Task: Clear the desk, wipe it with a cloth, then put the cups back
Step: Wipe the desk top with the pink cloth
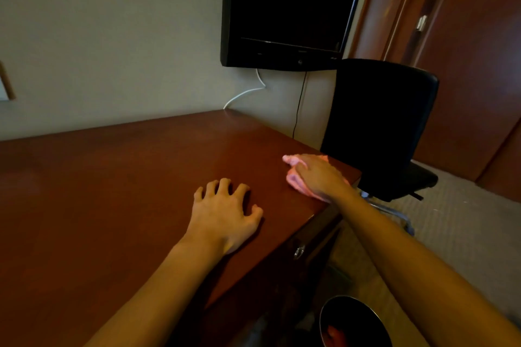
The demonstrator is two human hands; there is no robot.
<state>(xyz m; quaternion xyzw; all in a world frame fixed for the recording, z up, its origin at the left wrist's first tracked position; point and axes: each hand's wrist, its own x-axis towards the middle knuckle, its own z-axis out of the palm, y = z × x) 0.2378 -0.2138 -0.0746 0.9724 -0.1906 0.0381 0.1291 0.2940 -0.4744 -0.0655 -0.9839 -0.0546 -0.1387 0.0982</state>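
Note:
A dark red-brown wooden desk [112, 191] fills the left and middle of the head view. No cups show on it. My right hand [321, 175] lies on a bunched pink cloth [293, 179] near the desk's right front corner, its fingers curled over the wad and holding it down on the wood. The cloth sticks out past my fingertips and beside my palm. My left hand [225, 211] rests on the desk to the left of the cloth, fingers arched with the tips on the surface, holding nothing.
A black office chair [380, 127] stands close to the desk's right edge. A black TV [284, 8] hangs on the wall, with white and black cables dropping behind the desk. A metal waste bin [352, 321] sits on the carpet below. A drawer knob [298, 251] shows under the desktop.

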